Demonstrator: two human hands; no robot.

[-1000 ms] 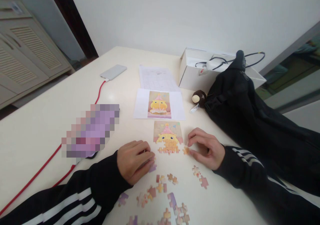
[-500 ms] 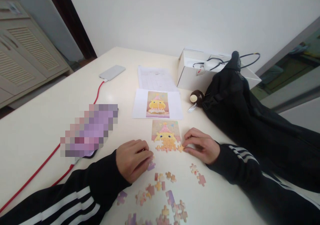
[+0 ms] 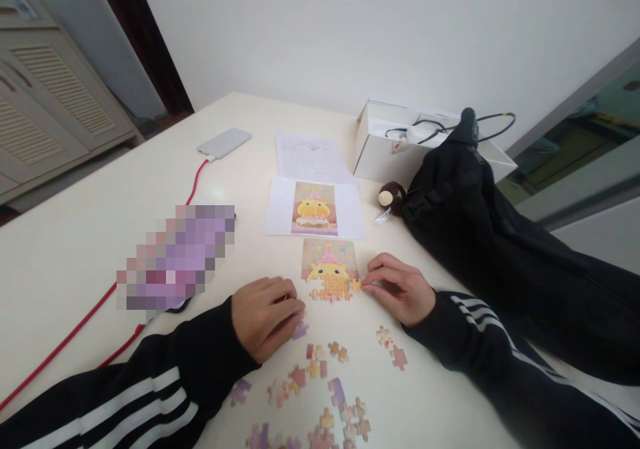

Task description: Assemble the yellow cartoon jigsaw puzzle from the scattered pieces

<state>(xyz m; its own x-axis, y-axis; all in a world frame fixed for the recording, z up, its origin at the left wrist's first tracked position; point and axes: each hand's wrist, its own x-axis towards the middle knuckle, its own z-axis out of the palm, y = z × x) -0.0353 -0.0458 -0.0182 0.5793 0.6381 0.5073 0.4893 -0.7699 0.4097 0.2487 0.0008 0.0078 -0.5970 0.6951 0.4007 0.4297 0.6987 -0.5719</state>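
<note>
My right hand (image 3: 400, 289) pinches a yellow puzzle piece (image 3: 357, 285) between thumb and fingertips, at the lower right edge of the partly joined jigsaw puzzle (image 3: 330, 259). The puzzle shows a yellow cartoon figure in a pink hat, with a gap at its lower left. My left hand (image 3: 267, 316) rests on the table left of the puzzle, its fingers curled in and thumb against them; whatever they hold is hidden. A purple puzzle piece (image 3: 301, 330) lies just below its fingertips. Several loose pieces (image 3: 327, 419) are scattered nearer to me, and a pink piece (image 3: 399, 357) lies below my right hand.
A printed reference picture (image 3: 314, 208) lies behind the puzzle, with another paper sheet (image 3: 313, 156) beyond. To the left are a blurred-out phone (image 3: 185, 256), a red cable (image 3: 75, 326) and a grey power bank (image 3: 225, 142). A black bag (image 3: 480, 236) and white box (image 3: 377, 152) stand right.
My right hand has moved the yellow piece slightly up and left, closer against the puzzle's lower right edge. My left hand keeps its pose.
</note>
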